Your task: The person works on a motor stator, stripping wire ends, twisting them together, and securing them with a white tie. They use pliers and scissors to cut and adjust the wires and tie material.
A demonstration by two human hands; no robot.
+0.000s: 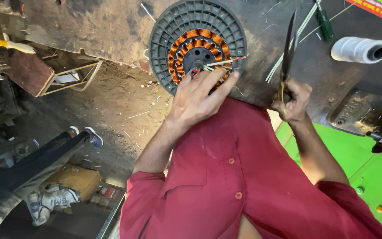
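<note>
Grimy workbench (332, 84) — left hand (197, 97) pinching stator (197, 46) wires (219, 63), right hand (293, 101) fisted round upright scissors (288, 48).

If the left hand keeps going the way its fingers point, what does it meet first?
The left hand points up and right across the round motor winding. Its fingers already touch the loose wires there; beyond them lies the grey plastic rim.

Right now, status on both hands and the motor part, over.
Left hand on the wire leads of the round copper-wound stator. Right hand gripping scissors, blades up, clear of the wires. White thread spool off to the side, nothing blocking.
</note>
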